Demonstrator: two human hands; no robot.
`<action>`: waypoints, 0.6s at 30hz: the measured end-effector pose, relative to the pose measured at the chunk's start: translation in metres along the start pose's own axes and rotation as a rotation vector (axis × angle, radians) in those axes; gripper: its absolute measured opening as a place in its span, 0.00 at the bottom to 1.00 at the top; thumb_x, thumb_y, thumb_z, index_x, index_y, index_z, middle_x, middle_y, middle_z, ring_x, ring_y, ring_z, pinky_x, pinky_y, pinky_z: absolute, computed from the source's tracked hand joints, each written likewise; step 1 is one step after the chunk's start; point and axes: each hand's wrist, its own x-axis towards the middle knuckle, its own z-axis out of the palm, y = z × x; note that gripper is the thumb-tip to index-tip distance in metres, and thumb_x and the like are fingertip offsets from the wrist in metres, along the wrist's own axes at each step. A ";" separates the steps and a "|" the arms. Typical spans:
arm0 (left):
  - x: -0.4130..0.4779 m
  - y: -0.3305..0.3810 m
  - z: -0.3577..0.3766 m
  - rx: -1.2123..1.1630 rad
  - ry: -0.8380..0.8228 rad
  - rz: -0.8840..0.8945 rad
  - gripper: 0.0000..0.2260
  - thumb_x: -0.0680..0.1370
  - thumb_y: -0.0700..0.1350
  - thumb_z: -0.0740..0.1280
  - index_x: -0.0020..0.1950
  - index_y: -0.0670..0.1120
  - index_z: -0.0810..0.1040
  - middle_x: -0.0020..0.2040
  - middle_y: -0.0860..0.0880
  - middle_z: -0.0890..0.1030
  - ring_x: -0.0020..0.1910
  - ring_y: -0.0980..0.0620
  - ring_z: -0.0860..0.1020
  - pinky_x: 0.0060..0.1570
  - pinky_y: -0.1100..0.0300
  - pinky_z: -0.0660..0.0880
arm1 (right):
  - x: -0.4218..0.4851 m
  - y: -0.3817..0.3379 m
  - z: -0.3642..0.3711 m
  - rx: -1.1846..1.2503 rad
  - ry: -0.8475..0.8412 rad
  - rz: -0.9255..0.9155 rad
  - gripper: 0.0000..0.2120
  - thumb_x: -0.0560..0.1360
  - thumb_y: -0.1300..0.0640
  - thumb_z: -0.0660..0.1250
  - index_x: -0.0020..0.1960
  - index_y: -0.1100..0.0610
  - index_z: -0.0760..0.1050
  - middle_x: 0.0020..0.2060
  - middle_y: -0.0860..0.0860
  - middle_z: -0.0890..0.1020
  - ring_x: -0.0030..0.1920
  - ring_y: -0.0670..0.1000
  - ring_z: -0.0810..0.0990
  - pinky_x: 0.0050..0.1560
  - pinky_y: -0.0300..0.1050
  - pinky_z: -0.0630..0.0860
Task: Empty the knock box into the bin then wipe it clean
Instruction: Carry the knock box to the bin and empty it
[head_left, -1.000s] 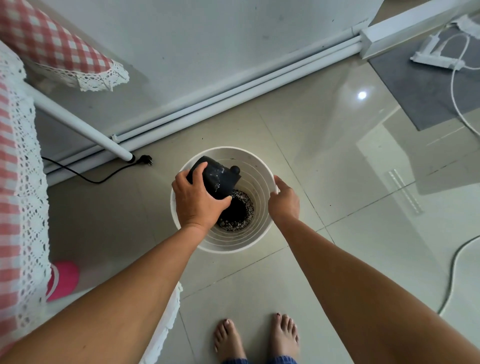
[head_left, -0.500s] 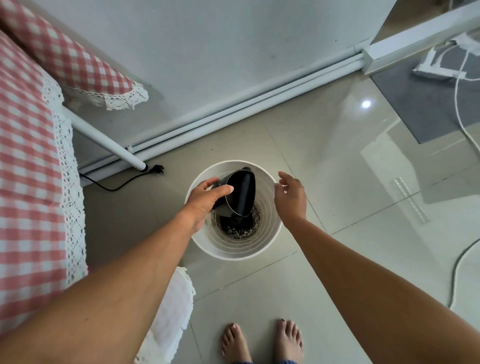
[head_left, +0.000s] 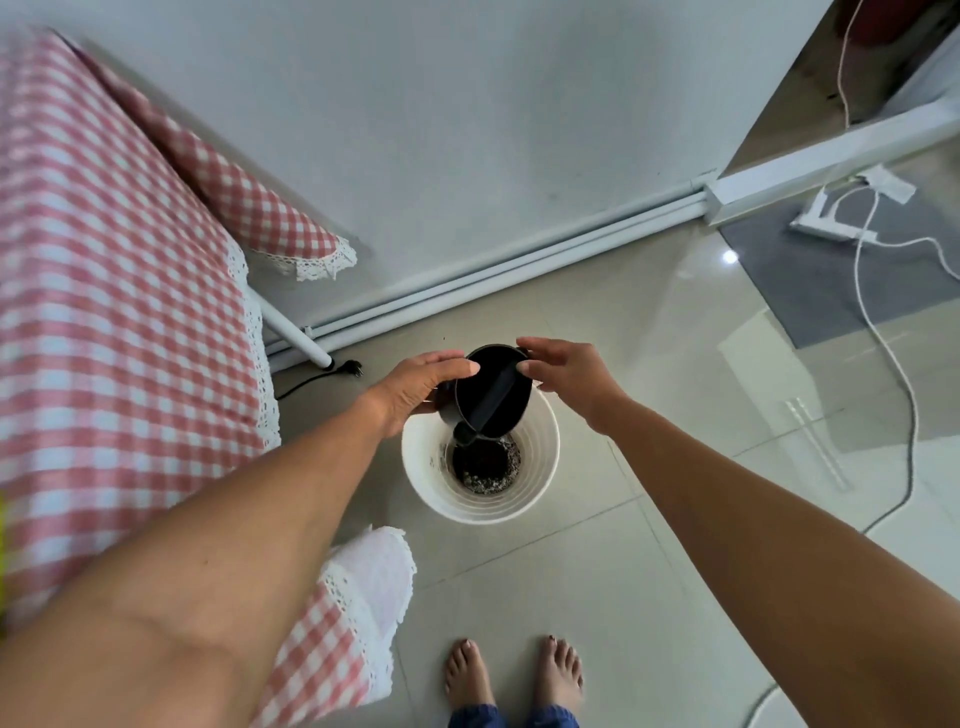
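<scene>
The black knock box (head_left: 506, 379) is held above the far rim of the white bin (head_left: 545, 467), its mouth turned up toward me and its knock bar showing across the inside. My left hand (head_left: 415, 387) grips its left side. My right hand (head_left: 566, 374) touches its right rim with the fingertips. Dark coffee grounds (head_left: 485, 465) lie at the bottom of the bin, which stands on the tiled floor.
A table with a red checked, lace-edged cloth (head_left: 114, 291) fills the left side, with a white leg (head_left: 291, 332) and a black plug (head_left: 353, 368) near the wall. White cables (head_left: 883, 343) trail on the right by a grey mat (head_left: 831, 280). My bare feet (head_left: 511, 673) stand below the bin.
The knock box has turned from upside down in the bin to mouth-up and lifted above the rim. My right hand has moved from the bin's edge onto the box.
</scene>
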 end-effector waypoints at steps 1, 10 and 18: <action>-0.009 0.008 -0.002 0.016 -0.012 -0.005 0.32 0.66 0.54 0.76 0.69 0.51 0.76 0.64 0.45 0.80 0.65 0.45 0.77 0.65 0.52 0.73 | -0.005 -0.012 -0.002 -0.017 -0.005 0.003 0.20 0.74 0.62 0.73 0.65 0.58 0.78 0.55 0.52 0.83 0.50 0.46 0.81 0.43 0.34 0.76; -0.091 0.071 -0.018 -0.017 -0.023 -0.080 0.46 0.60 0.59 0.78 0.76 0.59 0.65 0.64 0.46 0.78 0.61 0.47 0.76 0.55 0.40 0.78 | -0.053 -0.106 -0.010 -0.133 -0.081 -0.015 0.15 0.73 0.64 0.73 0.60 0.57 0.82 0.51 0.52 0.86 0.47 0.48 0.83 0.45 0.42 0.82; -0.177 0.117 -0.011 -0.216 0.134 -0.024 0.29 0.55 0.65 0.73 0.54 0.57 0.79 0.54 0.49 0.82 0.55 0.46 0.79 0.50 0.48 0.77 | -0.111 -0.181 0.009 0.008 0.065 0.025 0.09 0.76 0.61 0.71 0.55 0.58 0.84 0.45 0.55 0.86 0.43 0.53 0.85 0.43 0.45 0.83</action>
